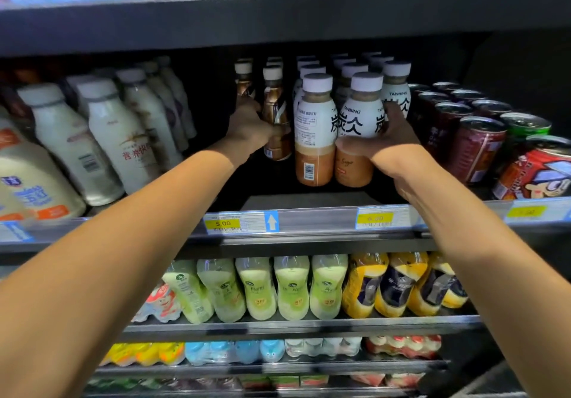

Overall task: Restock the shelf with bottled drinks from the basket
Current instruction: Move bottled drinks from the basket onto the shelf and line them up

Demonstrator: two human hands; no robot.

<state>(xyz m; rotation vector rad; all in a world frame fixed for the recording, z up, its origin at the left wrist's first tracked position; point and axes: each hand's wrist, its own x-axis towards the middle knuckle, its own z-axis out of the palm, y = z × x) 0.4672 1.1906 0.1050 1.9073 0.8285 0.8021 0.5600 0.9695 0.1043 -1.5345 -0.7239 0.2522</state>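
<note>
Your left hand (pixel 251 133) grips a brown bottle (pixel 276 113) just above and right of the 5.00 price tag (pixel 223 223), long axis vertical, cap up. Farther right of that tag, your right hand (pixel 391 147) wraps a white-labelled bottle (pixel 358 119), also upright.

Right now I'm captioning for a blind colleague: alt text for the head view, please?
On a shop shelf, the left hand grips a brown bottle while the right hand grips a white-labelled bottle in the front row; red cans stand to their right.
</note>
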